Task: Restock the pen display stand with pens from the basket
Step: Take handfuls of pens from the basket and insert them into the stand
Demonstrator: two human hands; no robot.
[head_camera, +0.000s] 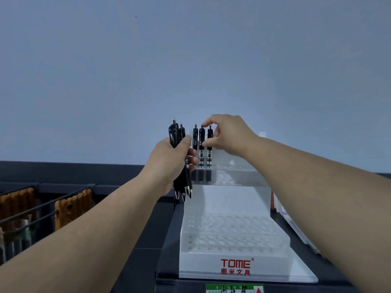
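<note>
A white two-tier pen display stand [232, 263] with a red TOME logo sits on a dark shelf. Three black pens stand upright in the left holes of its upper tier [237, 178]. My right hand [228, 136] pinches the rightmost standing pen [209, 149] near its top between thumb and forefinger. My left hand [169, 163] grips a bundle of several black pens [183, 182], tips pointing down, just left of the upper tier. The lower tier's holes [228, 231] hold nothing. No basket is in view.
A grey wall rises behind the stand. At the left, wire dividers [42, 206] hold brown items [72, 206]. Packaged goods [296, 220] lie to the right of the stand, partly hidden by my right forearm. A green label [234, 288] is on the shelf edge.
</note>
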